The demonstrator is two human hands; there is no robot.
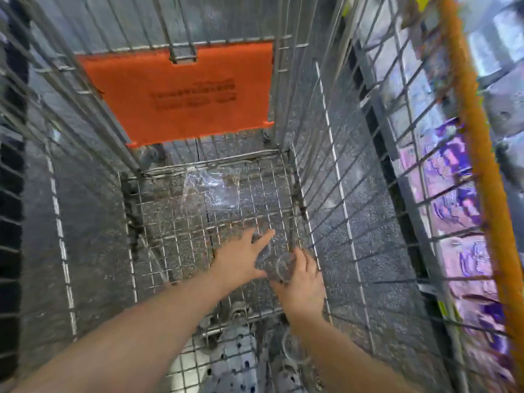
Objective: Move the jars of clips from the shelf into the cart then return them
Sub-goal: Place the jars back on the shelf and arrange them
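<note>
Deep inside the cart (170,236), left hand (241,258) and right hand (304,285) round clear jars (284,268)

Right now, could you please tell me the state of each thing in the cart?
Left hand: on the left jar, grip unclear.
Right hand: grips the right jar.
Clear plastic bag: lying flat on the cart floor.
Orange flap: flat against the cart's end wall.
</note>
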